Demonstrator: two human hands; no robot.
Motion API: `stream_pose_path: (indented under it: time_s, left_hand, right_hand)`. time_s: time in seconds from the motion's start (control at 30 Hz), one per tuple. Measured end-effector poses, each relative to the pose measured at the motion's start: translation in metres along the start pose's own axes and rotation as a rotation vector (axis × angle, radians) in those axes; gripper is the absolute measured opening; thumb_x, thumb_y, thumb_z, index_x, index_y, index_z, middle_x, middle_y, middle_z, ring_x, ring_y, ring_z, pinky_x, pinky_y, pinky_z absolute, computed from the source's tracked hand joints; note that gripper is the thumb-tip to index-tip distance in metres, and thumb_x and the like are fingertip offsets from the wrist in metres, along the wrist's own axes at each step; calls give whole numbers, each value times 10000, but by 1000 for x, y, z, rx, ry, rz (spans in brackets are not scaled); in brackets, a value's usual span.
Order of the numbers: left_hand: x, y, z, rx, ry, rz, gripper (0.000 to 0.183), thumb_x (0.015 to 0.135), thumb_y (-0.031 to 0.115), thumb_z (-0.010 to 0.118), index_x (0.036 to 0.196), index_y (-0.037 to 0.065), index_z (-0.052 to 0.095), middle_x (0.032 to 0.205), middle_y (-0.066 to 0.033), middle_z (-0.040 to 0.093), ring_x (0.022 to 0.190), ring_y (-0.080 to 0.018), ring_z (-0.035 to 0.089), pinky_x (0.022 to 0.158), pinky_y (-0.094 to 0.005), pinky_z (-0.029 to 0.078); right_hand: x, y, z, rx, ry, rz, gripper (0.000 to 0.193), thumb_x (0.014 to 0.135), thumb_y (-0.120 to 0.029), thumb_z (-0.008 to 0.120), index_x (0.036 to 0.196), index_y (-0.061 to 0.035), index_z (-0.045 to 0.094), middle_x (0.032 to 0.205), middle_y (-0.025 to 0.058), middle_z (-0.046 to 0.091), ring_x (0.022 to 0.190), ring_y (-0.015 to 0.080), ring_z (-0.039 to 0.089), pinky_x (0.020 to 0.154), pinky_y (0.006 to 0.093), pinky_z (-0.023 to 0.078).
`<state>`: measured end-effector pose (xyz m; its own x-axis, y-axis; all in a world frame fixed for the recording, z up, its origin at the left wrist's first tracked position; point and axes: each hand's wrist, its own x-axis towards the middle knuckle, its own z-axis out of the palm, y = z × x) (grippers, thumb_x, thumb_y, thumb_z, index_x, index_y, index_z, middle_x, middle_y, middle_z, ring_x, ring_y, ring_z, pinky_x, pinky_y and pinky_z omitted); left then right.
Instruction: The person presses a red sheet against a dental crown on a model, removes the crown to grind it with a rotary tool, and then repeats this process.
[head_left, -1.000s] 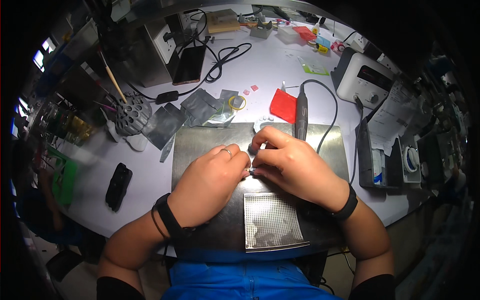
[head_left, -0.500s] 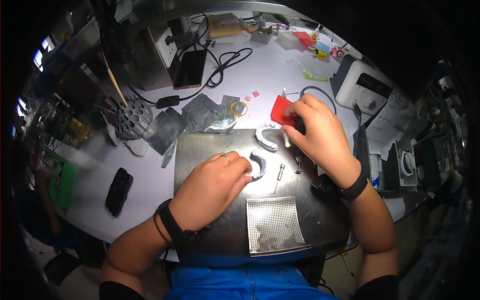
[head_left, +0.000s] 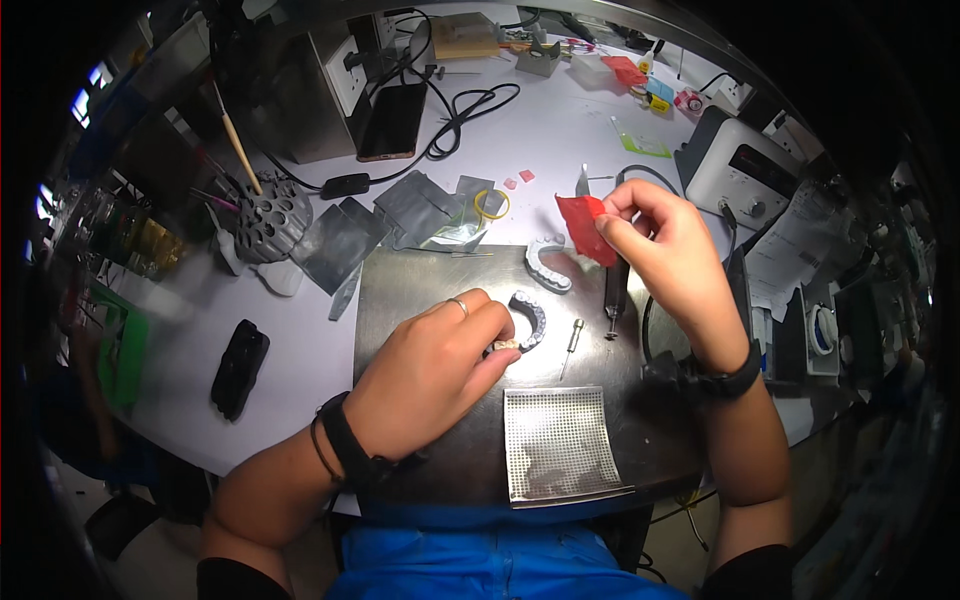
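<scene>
My right hand (head_left: 665, 235) pinches a thin red sheet (head_left: 585, 228) between thumb and fingers, raised above the back of the dark metal plate. My left hand (head_left: 435, 345) is closed at the near left end of a grey dental arch model (head_left: 532, 325), where a few cream-coloured teeth (head_left: 505, 346) show beside the fingertips. Behind it lies a second grey dental arch model (head_left: 548, 270). A black handpiece (head_left: 616, 290) with a small disc tip rests under the red sheet. Between model and handpiece lies a small metal hand tool (head_left: 572, 345).
A perforated metal tray (head_left: 560, 440) lies on the dark plate (head_left: 440, 475) nearest me. Grey sheets (head_left: 415, 208), a yellow ring (head_left: 491, 205) and red scraps (head_left: 526, 176) lie beyond. A phone (head_left: 393, 122), cables and a control box (head_left: 745, 175) stand farther back.
My right hand has lifted the red sheet slightly up and to the right, uncovering the handpiece. The cream teeth by my left fingertips show more clearly. The whole view has shifted slightly.
</scene>
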<state>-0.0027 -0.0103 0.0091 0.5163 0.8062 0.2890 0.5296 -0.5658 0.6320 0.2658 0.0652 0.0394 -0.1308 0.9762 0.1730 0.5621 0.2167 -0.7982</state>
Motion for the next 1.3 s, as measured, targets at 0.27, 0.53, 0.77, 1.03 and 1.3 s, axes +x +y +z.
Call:
stream_pose_path:
  time_s: [0.27, 0.53, 0.77, 1.03, 1.3]
  left_hand:
    - [-1, 4, -2, -56, 16, -117, 176, 952, -25, 743, 1099, 2, 650, 1021, -100, 636, 804, -200, 681, 724, -313, 554]
    - [-5, 9, -3, 73, 40, -185, 165, 961, -35, 730, 1096, -12, 638, 1015, -122, 640, 842, -239, 708, 746, -334, 575]
    - [-6, 6, -1, 95, 91, -157, 156, 968, -31, 724, 1096, -16, 637, 996, -128, 640, 818, -244, 699, 729, -332, 559]
    - [-6, 12, 1, -64, 2, -138, 152, 963, -18, 731, 1071, 23, 633, 1003, -71, 629, 791, -153, 657, 696, -285, 532]
    - [-2, 11, 3, -15, -3, -101, 180, 927, -19, 743, 1039, 36, 614, 969, -66, 593, 756, -159, 620, 667, -307, 509]
  right_hand:
    - [-37, -7, 7, 609, -372, 326, 109, 1060, -182, 660, 1021, -81, 673, 888, -77, 633, 749, -3, 515, 652, 190, 386]
    - [-43, -5, 17, 428, -277, 204, 108, 1001, -106, 659, 981, -1, 679, 752, -42, 640, 682, 22, 543, 624, 231, 449]
    - [-47, -14, 14, 153, -167, 120, 120, 947, -99, 691, 916, 16, 676, 678, 24, 642, 634, 54, 567, 599, 265, 468]
    - [-57, -30, 17, 61, -129, -12, 141, 934, -101, 711, 866, 8, 654, 629, 71, 643, 557, 143, 638, 564, 302, 497]
    - [-65, -30, 18, -32, -118, -149, 139, 944, -60, 707, 885, 25, 615, 639, 78, 601, 569, 68, 544, 555, 275, 431]
